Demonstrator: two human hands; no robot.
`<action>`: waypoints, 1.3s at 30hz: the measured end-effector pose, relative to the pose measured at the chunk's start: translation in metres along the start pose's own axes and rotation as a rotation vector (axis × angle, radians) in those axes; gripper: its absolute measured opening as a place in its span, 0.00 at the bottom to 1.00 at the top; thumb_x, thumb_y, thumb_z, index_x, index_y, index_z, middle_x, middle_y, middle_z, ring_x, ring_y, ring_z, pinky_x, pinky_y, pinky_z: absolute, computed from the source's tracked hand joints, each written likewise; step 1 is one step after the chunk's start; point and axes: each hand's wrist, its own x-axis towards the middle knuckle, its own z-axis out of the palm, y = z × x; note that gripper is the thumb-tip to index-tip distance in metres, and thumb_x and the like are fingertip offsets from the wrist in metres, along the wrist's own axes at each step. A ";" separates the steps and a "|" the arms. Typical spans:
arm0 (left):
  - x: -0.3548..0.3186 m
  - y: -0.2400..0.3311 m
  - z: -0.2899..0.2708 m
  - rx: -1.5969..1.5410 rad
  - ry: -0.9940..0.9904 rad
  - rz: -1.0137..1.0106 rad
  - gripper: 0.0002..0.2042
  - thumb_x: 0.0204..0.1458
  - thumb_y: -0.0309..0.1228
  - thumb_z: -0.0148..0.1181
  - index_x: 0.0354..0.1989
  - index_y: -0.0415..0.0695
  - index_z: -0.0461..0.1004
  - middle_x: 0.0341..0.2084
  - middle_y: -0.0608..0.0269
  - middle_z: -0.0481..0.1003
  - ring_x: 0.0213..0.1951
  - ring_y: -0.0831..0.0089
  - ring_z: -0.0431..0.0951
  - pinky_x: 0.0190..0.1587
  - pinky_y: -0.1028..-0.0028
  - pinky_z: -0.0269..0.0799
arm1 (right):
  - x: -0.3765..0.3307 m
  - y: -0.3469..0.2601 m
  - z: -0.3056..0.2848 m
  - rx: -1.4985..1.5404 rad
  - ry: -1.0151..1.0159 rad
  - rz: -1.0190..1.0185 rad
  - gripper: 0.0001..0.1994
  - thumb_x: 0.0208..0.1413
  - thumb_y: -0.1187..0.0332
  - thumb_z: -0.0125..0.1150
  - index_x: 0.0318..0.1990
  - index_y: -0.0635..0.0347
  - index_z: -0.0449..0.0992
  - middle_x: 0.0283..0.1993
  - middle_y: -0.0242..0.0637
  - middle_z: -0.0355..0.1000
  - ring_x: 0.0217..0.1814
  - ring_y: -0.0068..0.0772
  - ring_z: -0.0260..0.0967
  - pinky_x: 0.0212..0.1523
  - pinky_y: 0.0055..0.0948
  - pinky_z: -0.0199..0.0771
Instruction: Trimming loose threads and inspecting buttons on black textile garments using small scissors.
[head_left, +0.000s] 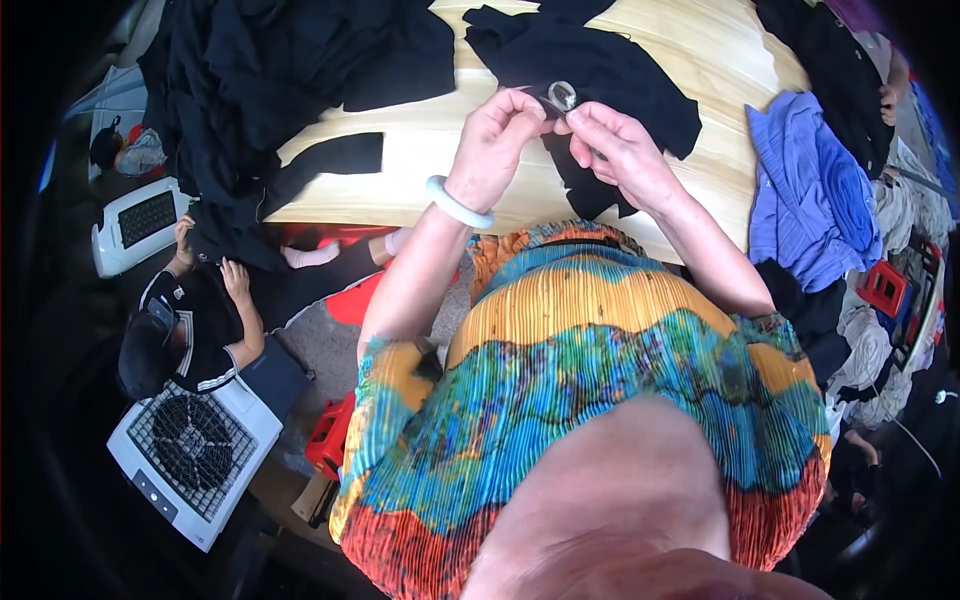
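Note:
My left hand (500, 138) and my right hand (622, 148) meet over the far side of the table, fingers closed in a pinch. Right at the fingertips shows a small round thing (562, 96) with a pale, glassy rim; its kind is not clear. The right thumb and forefinger grip its lower edge. Something thin and dark is pinched by the left fingers, too small to name. Beneath both hands lies a black cloth piece (630, 85). A pale bangle (460, 203) circles my left wrist.
Black garments (290, 60) cover the table's (425, 185) left part, with a black strip (335, 165) near its edge. Folded blue-violet clothes (805, 180) sit at the right. A seated person (190, 320) works at the left, beside a white fan unit (195, 450). Another person's hand (888, 103) shows far right.

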 end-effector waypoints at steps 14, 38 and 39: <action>-0.062 -0.053 -0.138 0.287 0.406 -0.234 0.03 0.45 0.26 0.47 0.24 0.40 0.66 0.23 0.64 0.63 0.29 0.74 0.66 0.35 0.70 0.71 | 0.012 0.034 -0.108 -0.403 0.543 -0.119 0.11 0.52 0.60 0.55 0.38 0.56 0.71 0.19 0.17 0.58 0.18 0.08 0.48 0.18 0.12 0.45; -0.087 -0.165 -0.133 1.155 -0.057 -0.550 0.16 0.46 0.36 0.48 0.39 0.39 0.72 0.30 0.46 0.74 0.34 0.55 0.75 0.41 0.66 0.69 | 0.183 0.102 -0.022 -1.649 0.072 -0.377 0.23 0.47 0.73 0.46 0.54 0.58 0.58 0.48 0.50 0.61 0.38 0.42 0.70 0.40 0.33 0.70; -0.084 -0.154 -0.118 0.983 0.032 -0.663 0.16 0.47 0.35 0.47 0.40 0.38 0.72 0.29 0.46 0.74 0.32 0.59 0.76 0.39 0.67 0.70 | 0.184 0.102 -0.032 -1.667 0.051 -0.270 0.24 0.47 0.72 0.46 0.55 0.57 0.57 0.49 0.50 0.60 0.38 0.41 0.70 0.40 0.33 0.70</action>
